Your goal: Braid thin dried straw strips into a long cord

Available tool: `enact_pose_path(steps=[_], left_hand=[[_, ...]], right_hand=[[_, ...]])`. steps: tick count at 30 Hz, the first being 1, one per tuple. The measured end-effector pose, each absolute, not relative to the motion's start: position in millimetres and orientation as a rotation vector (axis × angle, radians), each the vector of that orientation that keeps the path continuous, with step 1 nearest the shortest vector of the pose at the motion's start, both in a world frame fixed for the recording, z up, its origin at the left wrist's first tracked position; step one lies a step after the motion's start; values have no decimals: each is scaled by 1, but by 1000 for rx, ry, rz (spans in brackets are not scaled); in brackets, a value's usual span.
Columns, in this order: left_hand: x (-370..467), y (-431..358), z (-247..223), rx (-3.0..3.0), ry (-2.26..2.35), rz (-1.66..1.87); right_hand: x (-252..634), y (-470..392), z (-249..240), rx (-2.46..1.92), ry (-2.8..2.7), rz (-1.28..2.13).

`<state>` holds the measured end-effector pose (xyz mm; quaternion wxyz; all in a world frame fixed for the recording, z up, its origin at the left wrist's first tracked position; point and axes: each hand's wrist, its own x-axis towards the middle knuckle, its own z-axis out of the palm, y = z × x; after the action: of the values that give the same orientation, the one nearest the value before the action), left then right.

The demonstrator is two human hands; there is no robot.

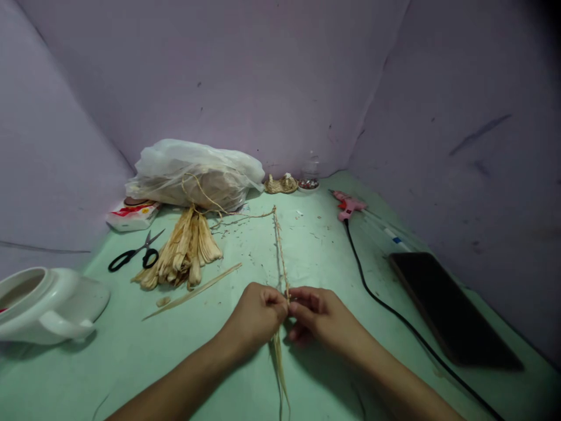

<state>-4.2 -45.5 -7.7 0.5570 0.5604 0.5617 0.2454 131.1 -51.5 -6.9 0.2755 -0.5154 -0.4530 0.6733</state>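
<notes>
A thin twisted cord of dry plant fibre [281, 251] runs toward me down the middle of the table, its far end joined to a string near the plastic bag. My left hand [258, 310] pinches the near end of this cord. Right beside it, my right hand [318, 316] has thumb and fingers closed on the same spot. Loose fibre strips [278, 362] hang out below the hands toward the table's near edge. The exact grip between the fingertips is partly hidden.
Left of the cord lie a bundle of dried fibre strips [184, 251], a single strip [197, 290], black-handled scissors [135, 250] and a white pitcher-like vessel [56, 304]. Behind is a plastic bag [197, 169]. To the right are a pink glue gun [349, 204], its black cord [377, 297] and a dark tablet-like slab [451, 310].
</notes>
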Motion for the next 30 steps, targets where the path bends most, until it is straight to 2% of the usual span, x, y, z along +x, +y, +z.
enact_pose_path(steps=[6, 14, 26, 28, 30], left_hand=[[-5, -47, -4, 1420, 1362, 476], [-9, -60, 11, 1856, 1761, 301], [10, -95, 22, 2186, 1368, -71], [6, -90, 30, 2090, 1387, -49], [-1, -81, 36, 1915, 1496, 153]], right_hand=[[133, -53, -14, -1485, -1394, 1642], [130, -52, -14, -1493, -1354, 1636], [130, -54, -6, -1463, -1183, 1770], [130, -53, -8, -1480, -1190, 1741], [130, -53, -8, -1478, -1207, 1717]])
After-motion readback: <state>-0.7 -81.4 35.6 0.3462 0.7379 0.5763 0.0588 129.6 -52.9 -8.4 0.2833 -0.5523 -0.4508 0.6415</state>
